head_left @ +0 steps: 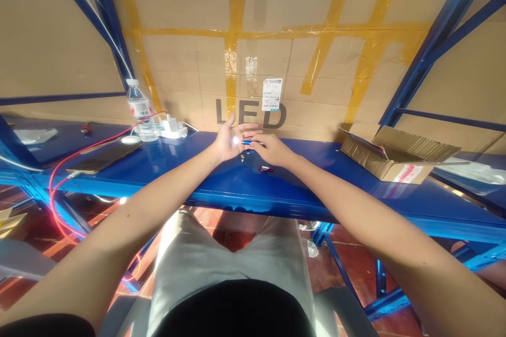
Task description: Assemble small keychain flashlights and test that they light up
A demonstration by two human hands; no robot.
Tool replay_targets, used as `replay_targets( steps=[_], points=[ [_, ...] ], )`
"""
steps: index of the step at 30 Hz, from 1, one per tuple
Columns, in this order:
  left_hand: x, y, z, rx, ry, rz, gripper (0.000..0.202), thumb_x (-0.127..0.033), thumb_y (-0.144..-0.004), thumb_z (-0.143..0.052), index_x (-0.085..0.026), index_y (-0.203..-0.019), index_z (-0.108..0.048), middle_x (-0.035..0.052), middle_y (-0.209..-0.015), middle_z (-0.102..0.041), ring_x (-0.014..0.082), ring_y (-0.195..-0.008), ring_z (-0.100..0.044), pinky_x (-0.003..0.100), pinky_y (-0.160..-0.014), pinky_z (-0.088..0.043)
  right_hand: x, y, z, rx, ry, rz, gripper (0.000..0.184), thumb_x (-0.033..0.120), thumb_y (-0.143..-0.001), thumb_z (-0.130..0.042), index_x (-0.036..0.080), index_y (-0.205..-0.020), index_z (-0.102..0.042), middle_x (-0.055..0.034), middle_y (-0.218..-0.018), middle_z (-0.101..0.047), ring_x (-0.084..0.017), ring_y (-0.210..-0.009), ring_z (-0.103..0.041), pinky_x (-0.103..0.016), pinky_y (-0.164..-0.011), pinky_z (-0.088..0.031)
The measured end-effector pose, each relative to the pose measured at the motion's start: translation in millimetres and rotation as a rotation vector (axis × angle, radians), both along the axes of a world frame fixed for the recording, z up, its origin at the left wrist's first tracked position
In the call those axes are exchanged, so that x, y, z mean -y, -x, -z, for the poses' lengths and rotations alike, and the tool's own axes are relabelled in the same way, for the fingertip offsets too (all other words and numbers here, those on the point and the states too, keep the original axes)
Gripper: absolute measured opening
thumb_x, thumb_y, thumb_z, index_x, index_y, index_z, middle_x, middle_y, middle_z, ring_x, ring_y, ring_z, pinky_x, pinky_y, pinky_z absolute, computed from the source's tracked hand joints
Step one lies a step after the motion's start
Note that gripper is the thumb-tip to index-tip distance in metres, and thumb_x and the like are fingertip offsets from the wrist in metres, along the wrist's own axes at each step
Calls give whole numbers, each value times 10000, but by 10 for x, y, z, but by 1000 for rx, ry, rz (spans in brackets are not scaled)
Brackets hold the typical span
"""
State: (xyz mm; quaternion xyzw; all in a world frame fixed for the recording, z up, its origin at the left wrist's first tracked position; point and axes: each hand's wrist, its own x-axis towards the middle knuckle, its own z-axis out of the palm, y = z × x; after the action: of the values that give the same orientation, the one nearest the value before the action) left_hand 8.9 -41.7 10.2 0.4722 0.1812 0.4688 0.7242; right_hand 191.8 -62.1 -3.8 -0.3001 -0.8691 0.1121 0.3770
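My right hand (272, 150) is closed on a small blue flashlight (247, 142), which points to the left. Its light makes a bright white spot on the palm of my left hand (229, 143). That palm faces up and toward the flashlight, with the fingers stretched out and nothing held in them. Below the hands, a few tiny metallic pieces (242, 158) lie on the blue shelf top (221, 181). A dark pink or purple carabiner-like item (266, 169) rests just to their right.
A water bottle (142, 110) stands at the left beside a white power strip (174, 130) with a plugged-in charger. A phone-like dark slab (106, 158) and a red cable (59, 179) lie nearer. An open cardboard box (395, 158) sits right. Large taped cardboard (177, 68) stands behind.
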Motion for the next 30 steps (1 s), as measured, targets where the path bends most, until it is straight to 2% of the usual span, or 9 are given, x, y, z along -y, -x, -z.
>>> replay_targets(
  steps=[7,21,30],
  points=[
    [6,-9,11,-15,-18,4,869,-735,-1012,-204,-61,-1202,-718,213,-1014,-778,280,-842,-750,361,-667,-581,-31,1,25,-14,-24,-16,350,187,-971,-526,259,-1160,-812,-41,-1360,-724,-275,-1301,-645,-490,-1148,-495],
    [47,-22,-15,-46,-26,-3,881,-735,-1013,-168,-61,-1118,-726,198,-935,-772,268,-810,-744,357,-687,-594,-22,-7,11,-16,-6,16,347,187,-968,-523,258,-1176,-792,-38,-1344,-732,-269,-1290,-652,-475,-1133,-504],
    [34,-5,-1,-7,-22,54,888,-727,-1014,-162,-64,-1243,-705,180,-883,-762,279,-783,-737,411,-728,-599,-15,-23,2,-56,7,-9,414,163,-969,-484,274,-1261,-757,-26,-1351,-731,-254,-1284,-659,-484,-1140,-495]
  ],
)
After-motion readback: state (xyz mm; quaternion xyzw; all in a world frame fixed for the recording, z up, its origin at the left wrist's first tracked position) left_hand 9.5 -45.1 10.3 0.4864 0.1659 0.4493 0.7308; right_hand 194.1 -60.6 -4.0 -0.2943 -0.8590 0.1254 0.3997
